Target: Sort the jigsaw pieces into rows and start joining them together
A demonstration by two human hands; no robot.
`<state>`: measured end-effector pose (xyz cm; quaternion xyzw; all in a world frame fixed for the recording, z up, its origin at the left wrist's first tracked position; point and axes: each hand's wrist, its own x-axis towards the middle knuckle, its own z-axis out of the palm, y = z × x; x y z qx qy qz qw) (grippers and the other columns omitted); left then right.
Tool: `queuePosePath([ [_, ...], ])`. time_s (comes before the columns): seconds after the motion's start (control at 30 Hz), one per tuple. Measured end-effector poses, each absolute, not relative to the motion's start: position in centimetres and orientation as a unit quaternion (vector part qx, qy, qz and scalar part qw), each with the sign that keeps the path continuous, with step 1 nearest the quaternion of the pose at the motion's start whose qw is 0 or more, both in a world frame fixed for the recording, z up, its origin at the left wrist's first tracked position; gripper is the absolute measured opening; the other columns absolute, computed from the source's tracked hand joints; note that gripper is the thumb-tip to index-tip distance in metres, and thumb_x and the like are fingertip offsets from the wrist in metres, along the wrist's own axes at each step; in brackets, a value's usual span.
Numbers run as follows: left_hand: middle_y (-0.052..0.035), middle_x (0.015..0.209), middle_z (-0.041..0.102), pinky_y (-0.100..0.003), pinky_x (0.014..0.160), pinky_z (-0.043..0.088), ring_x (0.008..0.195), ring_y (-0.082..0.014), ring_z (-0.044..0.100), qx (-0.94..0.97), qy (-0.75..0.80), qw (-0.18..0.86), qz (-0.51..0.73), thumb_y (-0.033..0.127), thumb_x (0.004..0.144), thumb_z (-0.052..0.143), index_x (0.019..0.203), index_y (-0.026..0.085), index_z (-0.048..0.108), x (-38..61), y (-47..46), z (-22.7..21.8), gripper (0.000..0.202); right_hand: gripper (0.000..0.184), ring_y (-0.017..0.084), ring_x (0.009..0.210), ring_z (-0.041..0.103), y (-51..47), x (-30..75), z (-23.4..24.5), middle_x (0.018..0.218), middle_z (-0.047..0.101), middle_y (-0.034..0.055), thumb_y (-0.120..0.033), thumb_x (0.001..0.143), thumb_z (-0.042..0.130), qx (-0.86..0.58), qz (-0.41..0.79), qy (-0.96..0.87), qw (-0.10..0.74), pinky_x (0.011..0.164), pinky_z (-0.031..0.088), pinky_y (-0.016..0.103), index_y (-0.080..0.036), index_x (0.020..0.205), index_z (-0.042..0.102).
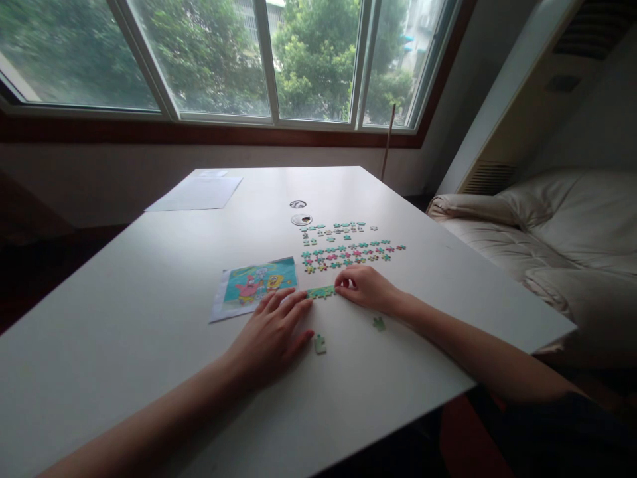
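**Puzzle strip (321, 292) flanked on a white desk (149, 299)**

The person's left hand (279, 325) lies palm down, fingers loosely spread, fingertips at the strip's left end. The right hand (365, 285) curls narrow at the other end, thumb and forefinger close together; whether they grip a piece cannot be told. Beyond the strip lie rows of puzzle pieces (354, 253). A cartoon picture sheet (261, 279) rests to the left. One green piece (320, 344) sits near the left thumb, another loose piece (379, 323) near the right forearm.
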<state>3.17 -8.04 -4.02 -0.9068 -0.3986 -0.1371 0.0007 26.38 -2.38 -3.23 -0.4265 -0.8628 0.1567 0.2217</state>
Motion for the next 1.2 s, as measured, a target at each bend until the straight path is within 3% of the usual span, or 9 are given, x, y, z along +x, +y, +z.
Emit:
queuePosePath([
  [0.83,-0.0099,0.125,0.049,-0.048,0.098,0.029,0.118,-0.0283,0.035,-0.904,-0.406,-0.008,-0.133,0.034,0.086,0.041,0.119,0.016,0.046,3.2,-8.4,-3.3,0.038,0.010,0.010,0.065,0.051,-0.5,29.0,-1.8,0.072,0.060,0.0014,-0.020,0.078,0.053,-0.442,0.136,-0.856,0.231,0.062,0.037,0.021,-0.017,0.077,0.063],
  [1.2,-0.0089,0.126,0.048,-0.047,0.099,0.027,0.119,-0.0282,0.034,-0.905,-0.403,-0.003,-0.135,0.034,0.086,0.041,0.121,0.018,0.045,3.1,-8.1,-3.9,0.039,0.020,0.011,0.069,0.053,-0.3,32.6,-0.4,0.074,0.059,0.0016,-0.035,0.073,0.060,-0.411,0.218,-0.878,0.115,0.061,0.039,0.021,-0.018,0.084,0.064],
])
